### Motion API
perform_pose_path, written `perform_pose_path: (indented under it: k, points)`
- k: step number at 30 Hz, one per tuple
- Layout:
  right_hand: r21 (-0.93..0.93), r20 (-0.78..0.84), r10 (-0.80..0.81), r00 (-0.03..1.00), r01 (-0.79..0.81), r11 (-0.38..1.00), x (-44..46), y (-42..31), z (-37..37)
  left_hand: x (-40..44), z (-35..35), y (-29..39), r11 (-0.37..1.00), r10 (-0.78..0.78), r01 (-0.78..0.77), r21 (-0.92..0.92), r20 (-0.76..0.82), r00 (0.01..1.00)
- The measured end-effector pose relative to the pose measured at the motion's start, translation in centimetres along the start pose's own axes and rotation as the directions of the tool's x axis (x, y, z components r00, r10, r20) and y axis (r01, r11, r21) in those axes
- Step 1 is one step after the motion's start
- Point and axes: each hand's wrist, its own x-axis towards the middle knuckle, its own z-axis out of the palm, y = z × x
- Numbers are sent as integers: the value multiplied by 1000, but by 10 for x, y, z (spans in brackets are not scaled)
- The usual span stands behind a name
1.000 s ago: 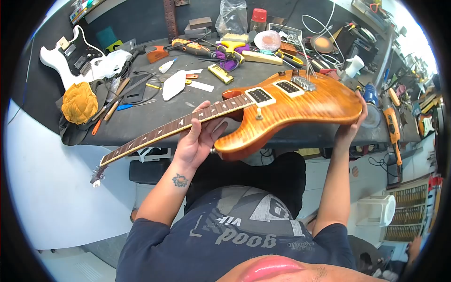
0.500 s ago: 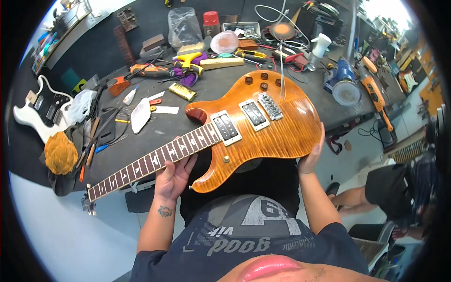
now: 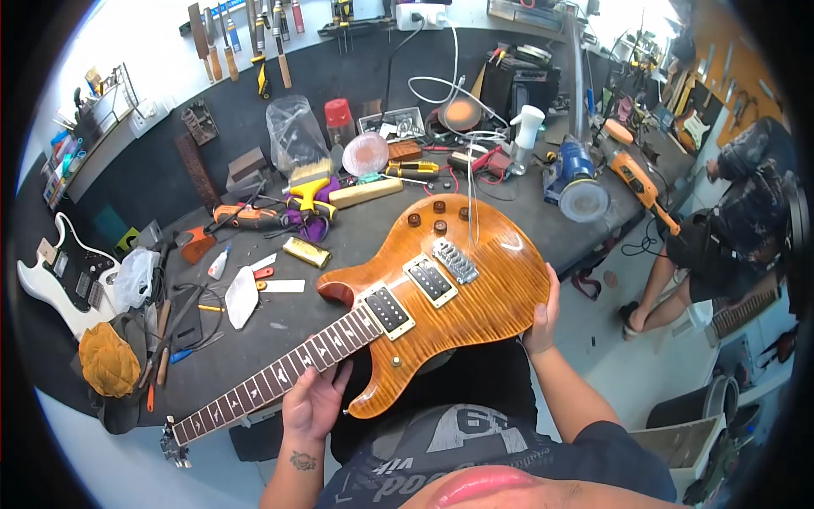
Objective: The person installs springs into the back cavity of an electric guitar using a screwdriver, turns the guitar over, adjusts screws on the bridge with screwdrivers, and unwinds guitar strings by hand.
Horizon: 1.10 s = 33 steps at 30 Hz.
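An amber flame-top electric guitar (image 3: 475, 293) is held face up over the front of the bench, its neck pointing to the lower left. My left hand (image 3: 314, 400) is wrapped round the neck from below, near the body. The lower end of the body rests in my right hand (image 3: 543, 318), whose fingers lie partly behind the edge. Two black pickups, a metal bridge (image 3: 455, 260) and several dark knobs show on the top. Loose strings (image 3: 472, 199) rise from the bridge towards the back of the bench.
The dark workbench (image 3: 280, 327) bears a white guitar body (image 3: 72, 284), an orange cloth (image 3: 109, 360), a yellow-handled brush (image 3: 310, 188), a red-capped bottle (image 3: 339, 123) and a blue grinder (image 3: 578, 170). An orange tool (image 3: 634, 176) lies at right. Another person (image 3: 729, 225) stands beyond the bench's right end.
The view has tilted upward, showing more wall tools. The guitar has turned from a slanted, edge-on pose to face up, and sits lower in view. Both hands still hold it.
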Motion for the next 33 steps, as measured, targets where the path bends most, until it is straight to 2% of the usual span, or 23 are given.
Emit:
perform_pose_path:
  k: [1, 2, 3, 9, 11, 12, 15, 17, 19, 21, 24, 27, 30, 33]
  points:
    - [-46, 7, 7, 1000, -6, 999, -1, -2, -4, 0, 2, 1, 1000, -14, 13, -14, -24, 1000]
    - [-365, -27, -86, 996, 70, 928, 1, -7, -11, 0, 1, 1, 999, -22, 21, -28, -27, 999]
    - [-458, 3, -116, 993, 105, 883, 2, -8, -13, 1, 0, 1, 999, -30, 28, -41, -32, 999]
    - [-632, 198, -181, 963, 267, 728, 13, -9, -23, 1, 2, 0, 998, -36, 32, -53, -66, 997]
    - [-565, 129, -257, 958, 284, 774, 21, -11, -26, -2, -1, 2, 997, -62, 59, -42, -71, 996]
    - [-449, 10, -336, 942, 304, 840, 30, -13, -22, -3, 15, 11, 988, -151, 147, -47, -112, 982]
    - [-455, -27, -508, 861, 441, 773, 84, -76, -11, -10, -1, 15, 968, -250, 245, -49, -141, 958]
    - [-399, 92, -625, 775, 603, 690, 128, -126, 15, -12, 5, 15, 974, -226, 228, -2, -144, 964]
    - [-257, 225, -660, 716, 697, 669, 161, -170, 50, -14, 4, 13, 972, -218, 227, 63, -127, 968]
    - [-110, 279, -589, 759, 634, 765, 179, -194, 88, -14, -4, 10, 974, -200, 208, 93, -92, 976]
    - [1, 408, -509, 758, 557, 831, 176, -206, 128, -14, -10, 4, 970, -177, 185, 156, -67, 982]
    - [7, 650, -587, 483, 768, 640, 170, -206, 143, -14, -10, 0, 979, -152, 160, 124, -69, 986]
    - [30, 709, -541, 452, 748, 664, 160, -190, 142, -13, -9, 3, 978, -175, 183, 99, -77, 981]
    - [-46, 701, -457, 547, 674, 737, 152, -176, 115, -14, -11, 4, 972, -188, 199, 128, -91, 978]
